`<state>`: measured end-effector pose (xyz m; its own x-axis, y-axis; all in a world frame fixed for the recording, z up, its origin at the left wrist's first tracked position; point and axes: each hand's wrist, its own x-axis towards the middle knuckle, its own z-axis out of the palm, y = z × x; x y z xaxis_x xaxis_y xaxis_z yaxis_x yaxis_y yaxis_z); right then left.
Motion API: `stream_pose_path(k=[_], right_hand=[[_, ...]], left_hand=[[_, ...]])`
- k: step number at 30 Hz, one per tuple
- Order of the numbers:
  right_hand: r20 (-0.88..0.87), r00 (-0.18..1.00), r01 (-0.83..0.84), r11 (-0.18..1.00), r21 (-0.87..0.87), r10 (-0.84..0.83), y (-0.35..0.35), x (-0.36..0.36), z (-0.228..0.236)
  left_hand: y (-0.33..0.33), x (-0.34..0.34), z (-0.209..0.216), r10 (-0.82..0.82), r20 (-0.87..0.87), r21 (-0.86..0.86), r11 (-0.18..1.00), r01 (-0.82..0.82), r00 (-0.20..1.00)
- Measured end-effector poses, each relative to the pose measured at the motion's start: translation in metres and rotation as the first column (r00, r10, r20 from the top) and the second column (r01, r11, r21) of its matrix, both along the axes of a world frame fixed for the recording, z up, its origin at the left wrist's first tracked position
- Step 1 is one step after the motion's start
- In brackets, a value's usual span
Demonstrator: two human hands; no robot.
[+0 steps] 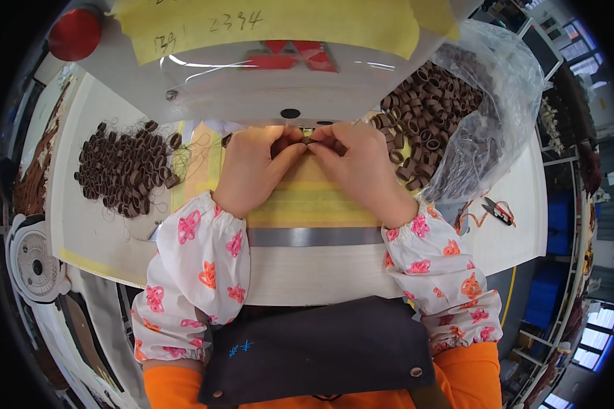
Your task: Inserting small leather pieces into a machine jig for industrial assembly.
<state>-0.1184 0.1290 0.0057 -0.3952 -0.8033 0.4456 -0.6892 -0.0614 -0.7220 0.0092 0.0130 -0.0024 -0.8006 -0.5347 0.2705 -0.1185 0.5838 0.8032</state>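
Note:
Under the head of a white sewing machine (218, 88), my left hand (252, 163) and my right hand (358, 160) meet with thumbs and forefingers pinched. Between the fingertips shows a bit of a small brown loop (308, 140), mostly hidden by the fingers. Left of my left hand lies a pile of brown loops with loose thread ends (126, 167). To the right of my right hand, more brown loops (433, 112) spill from a clear plastic bag (508, 109), these without visible threads. Both forearms wear white sleeve covers with pink and orange prints.
Yellow tape strips (314, 204) cover the table before my hands, with a grey metal strip (314, 236) nearer me. Thread snips (498, 211) with orange cord lie at the right. A white fan (37, 262) stands beyond the table's left edge.

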Motion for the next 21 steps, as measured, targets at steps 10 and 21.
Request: stream_pose_path(k=[10,21], right_hand=[[-0.088,0.994,0.061,0.998,0.013,-0.060,-0.003,-0.005,0.002],[-0.129,0.987,0.099,0.995,-0.024,-0.101,-0.007,-0.003,-0.001]], left_hand=[[0.000,-0.008,0.003,0.097,0.172,0.069,0.992,-0.110,0.980],[-0.006,-0.011,-0.005,0.116,0.070,0.072,0.990,-0.121,0.991]])
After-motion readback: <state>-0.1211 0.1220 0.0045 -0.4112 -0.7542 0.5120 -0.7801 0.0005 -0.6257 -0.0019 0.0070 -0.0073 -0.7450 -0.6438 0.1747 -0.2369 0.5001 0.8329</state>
